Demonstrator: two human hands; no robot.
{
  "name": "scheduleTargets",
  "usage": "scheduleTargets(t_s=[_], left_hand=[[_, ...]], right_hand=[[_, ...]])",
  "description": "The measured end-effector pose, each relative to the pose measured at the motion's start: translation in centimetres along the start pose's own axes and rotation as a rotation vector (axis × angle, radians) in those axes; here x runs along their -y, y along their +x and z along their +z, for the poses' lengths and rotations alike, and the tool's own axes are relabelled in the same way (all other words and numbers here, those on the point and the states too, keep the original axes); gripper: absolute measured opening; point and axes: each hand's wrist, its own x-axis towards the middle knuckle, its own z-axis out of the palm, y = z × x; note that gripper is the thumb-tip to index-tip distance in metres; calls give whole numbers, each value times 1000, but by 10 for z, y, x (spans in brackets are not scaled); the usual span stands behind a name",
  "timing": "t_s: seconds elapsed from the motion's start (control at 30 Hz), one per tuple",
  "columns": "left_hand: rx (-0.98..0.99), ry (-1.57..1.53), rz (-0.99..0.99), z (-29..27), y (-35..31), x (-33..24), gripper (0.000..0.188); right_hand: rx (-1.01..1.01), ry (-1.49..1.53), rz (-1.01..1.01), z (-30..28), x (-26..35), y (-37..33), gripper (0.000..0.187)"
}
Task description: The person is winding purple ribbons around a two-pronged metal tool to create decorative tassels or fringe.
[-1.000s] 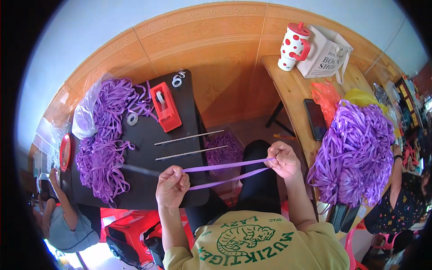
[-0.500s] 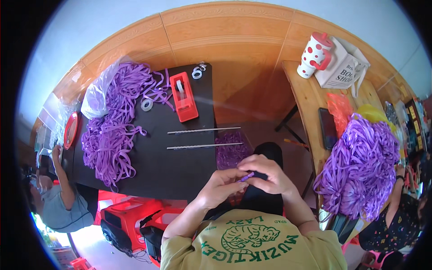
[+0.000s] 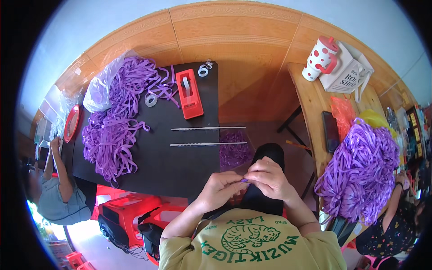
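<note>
Ribbon (image 3: 245, 180) is pinched by left hand (image 3: 221, 189) and right hand (image 3: 269, 178). The table's (image 3: 153, 167) right edge is overhung by rods (image 3: 193, 129), the wall (image 3: 238, 63) tiled.

- purple ribbon (image 3: 244, 180): flat, shiny; only a small bit shows, rest hidden
- state: looks bunched up, hard to tell
- pos.: pinched btwn L hand (image 3: 222, 189) & R hand (image 3: 268, 178)

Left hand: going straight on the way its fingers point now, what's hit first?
Most likely the right hand: its fingertips face those of the left hand at a bit of purple ribbon. Depth there is hard to read; they may already touch.
</note>
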Motion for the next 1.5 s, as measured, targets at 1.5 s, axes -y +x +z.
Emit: scheduleTargets(t_s=[1.5], left_hand=[[-55,-502,-195,-2,6,12,20]], right_hand=[[-26,-48,-4,-10,-12,6,23]])
